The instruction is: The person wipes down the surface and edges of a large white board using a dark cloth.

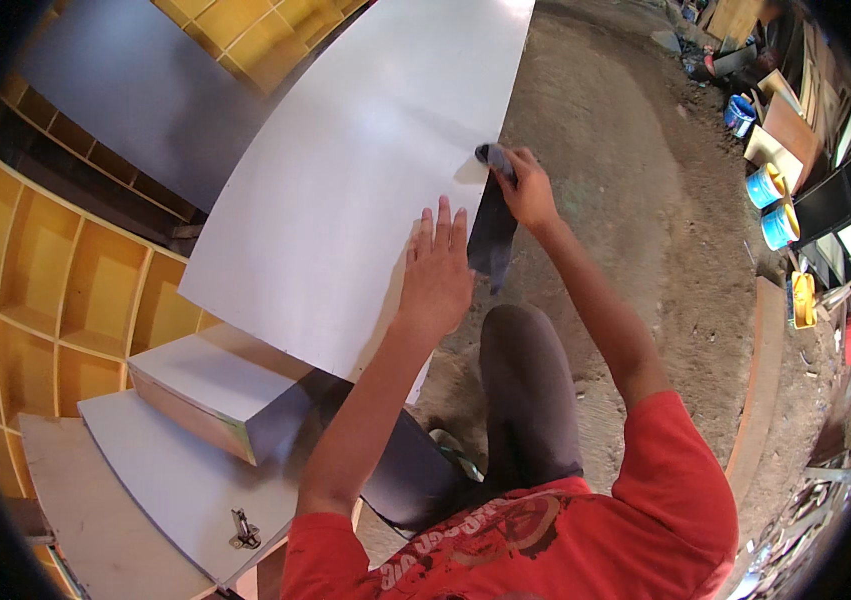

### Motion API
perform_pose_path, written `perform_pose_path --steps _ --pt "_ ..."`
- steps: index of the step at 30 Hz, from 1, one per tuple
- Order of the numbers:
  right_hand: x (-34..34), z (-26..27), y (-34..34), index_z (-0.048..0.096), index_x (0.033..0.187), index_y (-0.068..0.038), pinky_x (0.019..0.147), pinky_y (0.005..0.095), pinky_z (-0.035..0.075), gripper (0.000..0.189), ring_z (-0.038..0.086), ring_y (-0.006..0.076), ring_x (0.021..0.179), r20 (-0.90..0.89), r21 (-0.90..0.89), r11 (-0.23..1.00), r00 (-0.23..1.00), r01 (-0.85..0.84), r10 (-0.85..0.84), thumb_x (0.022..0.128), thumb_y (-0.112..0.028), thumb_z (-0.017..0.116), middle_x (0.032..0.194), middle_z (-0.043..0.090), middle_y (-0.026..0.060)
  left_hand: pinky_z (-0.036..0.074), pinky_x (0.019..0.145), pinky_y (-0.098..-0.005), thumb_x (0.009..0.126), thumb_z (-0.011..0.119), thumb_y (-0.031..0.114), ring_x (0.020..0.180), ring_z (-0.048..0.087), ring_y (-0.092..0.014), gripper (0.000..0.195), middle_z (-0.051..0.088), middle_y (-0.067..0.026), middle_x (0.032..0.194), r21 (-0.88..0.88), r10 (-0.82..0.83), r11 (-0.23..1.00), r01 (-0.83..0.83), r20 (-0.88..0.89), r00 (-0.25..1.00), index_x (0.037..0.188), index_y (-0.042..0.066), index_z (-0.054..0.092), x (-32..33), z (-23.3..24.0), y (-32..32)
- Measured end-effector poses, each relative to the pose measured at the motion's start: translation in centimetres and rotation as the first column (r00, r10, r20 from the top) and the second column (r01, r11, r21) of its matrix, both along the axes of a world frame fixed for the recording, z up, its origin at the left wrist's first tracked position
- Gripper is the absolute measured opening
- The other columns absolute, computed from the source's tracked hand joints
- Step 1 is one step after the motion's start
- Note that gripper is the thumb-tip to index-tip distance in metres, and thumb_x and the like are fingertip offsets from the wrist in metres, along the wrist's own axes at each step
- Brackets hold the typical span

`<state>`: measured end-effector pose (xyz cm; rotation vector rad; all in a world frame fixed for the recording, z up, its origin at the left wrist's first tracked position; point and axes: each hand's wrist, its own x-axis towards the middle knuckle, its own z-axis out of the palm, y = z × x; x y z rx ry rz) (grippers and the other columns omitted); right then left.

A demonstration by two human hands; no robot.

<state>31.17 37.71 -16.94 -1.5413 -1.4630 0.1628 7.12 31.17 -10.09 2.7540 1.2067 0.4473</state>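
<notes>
A large white panel (pixel 365 150) lies in front of me, its right edge running away from me. My left hand (pixel 436 281) rests on the panel near that edge, palm down and fingers spread, holding nothing. In my right hand (pixel 526 187), at the panel's right edge, is a dark cloth (pixel 494 229); its upper part is bunched in my fingers over the panel and the rest hangs down beside the edge. Whether something is wrapped inside the cloth, I cannot tell.
Yellow-painted compartment frames (pixel 95 277) stand at the left. A metal cabinet hinge (pixel 244 531) sits on a lower white board (pixel 192 480). A small white-topped box (pixel 223 375) stands nearby. Paint buckets (pixel 763 187) and scrap wood line the right side; a person (pixel 767 37) is at the upper right.
</notes>
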Motion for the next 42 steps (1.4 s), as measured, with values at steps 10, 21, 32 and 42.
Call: perform_pose_path --steps 10,21,32,42 --pt "-4.7 -0.7 -8.2 0.066 0.129 -0.003 0.092 0.0454 0.053 0.034 0.066 0.0435 0.109 -0.082 -0.025 0.926 0.924 -0.376 0.373 0.095 -0.005 0.066 0.120 0.068 0.0209 0.024 0.126 -0.0547 0.087 0.071 0.016 0.155 0.029 -0.038 0.070 0.036 -0.0178 0.164 -0.031 0.076 0.997 -0.077 -0.015 0.997 0.150 0.000 0.043 -1.1 -2.3 0.2" --pt "-5.6 -0.3 -7.6 0.064 0.133 -0.007 0.091 0.0481 0.055 0.042 0.065 0.0431 0.111 -0.059 0.083 0.944 0.944 -0.320 0.325 0.092 -0.012 0.069 0.119 0.068 0.0185 0.023 0.127 -0.0535 0.088 0.073 0.021 0.155 0.028 -0.037 0.071 0.038 -0.0181 0.163 -0.009 0.078 0.997 -0.078 0.043 0.996 0.150 0.001 0.045 -1.7 -2.9 0.3" --pt "-4.8 0.2 -5.3 0.067 0.130 -0.010 0.090 0.0492 0.055 0.039 0.067 0.0430 0.108 -0.029 -0.060 0.967 0.968 -0.249 0.248 0.092 -0.014 0.070 0.119 0.070 0.0185 0.022 0.128 -0.0530 0.089 0.074 0.018 0.157 0.026 -0.037 0.074 0.033 -0.0186 0.166 -0.076 0.045 0.996 -0.041 0.042 0.998 0.153 -0.001 0.041 -1.7 -1.8 0.4" --pt "-2.5 1.3 -2.9 0.067 0.130 -0.009 0.083 0.0501 0.056 0.037 0.068 0.0443 0.099 0.121 -0.006 1.000 0.993 -0.011 0.012 0.095 -0.019 0.068 0.116 0.071 0.0189 0.024 0.127 -0.0535 0.087 0.075 0.016 0.156 0.027 -0.039 0.074 0.034 -0.0184 0.166 -0.098 0.021 0.995 -0.012 0.096 0.995 0.151 -0.002 0.042 -0.9 -1.8 0.3"
